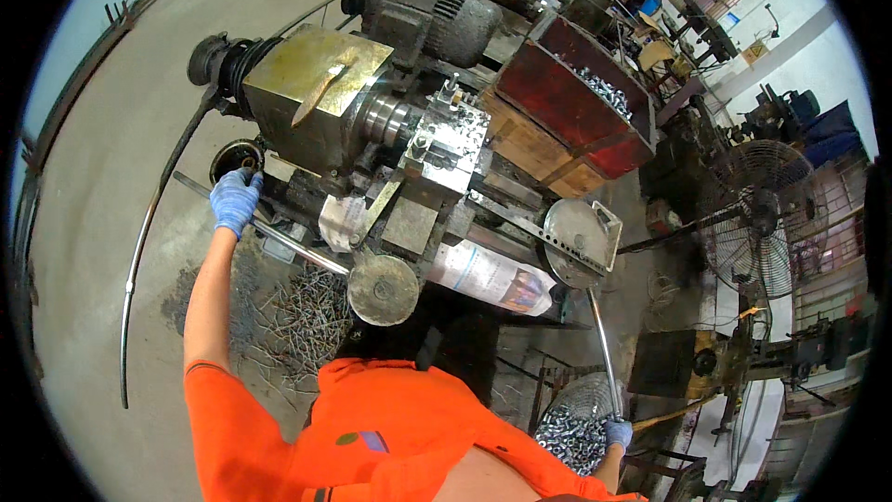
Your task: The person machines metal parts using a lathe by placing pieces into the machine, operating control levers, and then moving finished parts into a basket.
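Observation:
My left hand [237,200], in a blue-grey glove, reaches to a dark round bowl-shaped part [223,164] at the machine's left end. Its fingers are bent over the rim, and what they pinch, if anything, is hidden. My right hand [618,433], also gloved, is closed round the lower end of a long shiny metal lever [604,349]. That lever runs up to a round disc [578,231] at the right of a lathe-like machine. The machine's spindle [388,121] sits beside a bright metal tool block [448,141]. A brush-like wooden strip [318,98] lies on the yellowish headstock [269,74].
Small metal parts fill a basket [569,390] near my right hand; more lie in a red bin [548,84]. Metal shavings [307,316] cover the floor at left. A metal bar [302,249] crosses below my left hand. A large fan [762,214] stands right.

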{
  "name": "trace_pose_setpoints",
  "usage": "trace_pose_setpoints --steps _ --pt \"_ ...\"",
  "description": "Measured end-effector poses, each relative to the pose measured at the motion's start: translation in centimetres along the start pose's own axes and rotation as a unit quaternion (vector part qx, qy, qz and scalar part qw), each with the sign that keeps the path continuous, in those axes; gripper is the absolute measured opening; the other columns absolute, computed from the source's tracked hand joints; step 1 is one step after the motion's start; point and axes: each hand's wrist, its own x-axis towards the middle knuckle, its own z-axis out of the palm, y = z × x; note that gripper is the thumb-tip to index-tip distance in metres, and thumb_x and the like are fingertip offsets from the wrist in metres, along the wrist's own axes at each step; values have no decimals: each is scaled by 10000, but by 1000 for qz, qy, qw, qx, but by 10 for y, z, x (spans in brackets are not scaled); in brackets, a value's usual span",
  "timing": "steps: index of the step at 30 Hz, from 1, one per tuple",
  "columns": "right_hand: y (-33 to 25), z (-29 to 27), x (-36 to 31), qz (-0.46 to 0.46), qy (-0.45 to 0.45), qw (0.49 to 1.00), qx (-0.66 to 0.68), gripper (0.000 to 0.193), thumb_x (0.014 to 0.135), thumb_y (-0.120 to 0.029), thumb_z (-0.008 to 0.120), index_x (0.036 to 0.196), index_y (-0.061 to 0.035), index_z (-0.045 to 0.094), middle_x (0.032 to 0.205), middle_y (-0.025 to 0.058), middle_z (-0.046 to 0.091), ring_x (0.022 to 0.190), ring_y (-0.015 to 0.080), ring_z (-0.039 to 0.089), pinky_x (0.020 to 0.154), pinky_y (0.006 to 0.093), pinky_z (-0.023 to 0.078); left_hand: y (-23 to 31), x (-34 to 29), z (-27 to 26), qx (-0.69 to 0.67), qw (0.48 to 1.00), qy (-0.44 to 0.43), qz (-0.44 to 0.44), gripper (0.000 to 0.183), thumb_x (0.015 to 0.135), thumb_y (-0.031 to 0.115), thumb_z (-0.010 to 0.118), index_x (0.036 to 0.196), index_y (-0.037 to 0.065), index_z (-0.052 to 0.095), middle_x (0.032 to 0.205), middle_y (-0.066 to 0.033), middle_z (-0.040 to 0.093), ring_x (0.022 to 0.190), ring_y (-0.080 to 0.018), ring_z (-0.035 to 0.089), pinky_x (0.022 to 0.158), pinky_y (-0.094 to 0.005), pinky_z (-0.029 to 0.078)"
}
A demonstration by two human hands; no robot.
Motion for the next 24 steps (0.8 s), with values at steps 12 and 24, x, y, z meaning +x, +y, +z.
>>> trace_pose_setpoints --steps 12,24 --pt "-17 -13 -25 0 24 1000 10 407 636 -313 657 861 26 650 901 257 633 890 384 616 779 436 486 0 -2 -4 8 1000 -13 -3 327 822 381 572 961 105 677 912 -147 653 878 -311 614 775 -408 476" --pt "-9 -4 -26 9 35 999 11 363 667 -312 618 849 -1 665 915 249 630 916 383 607 797 432 483 11 -5 -13 -4 1000 -16 -10 313 817 371 582 942 101 681 900 -153 653 866 -306 621 766 -405 480"
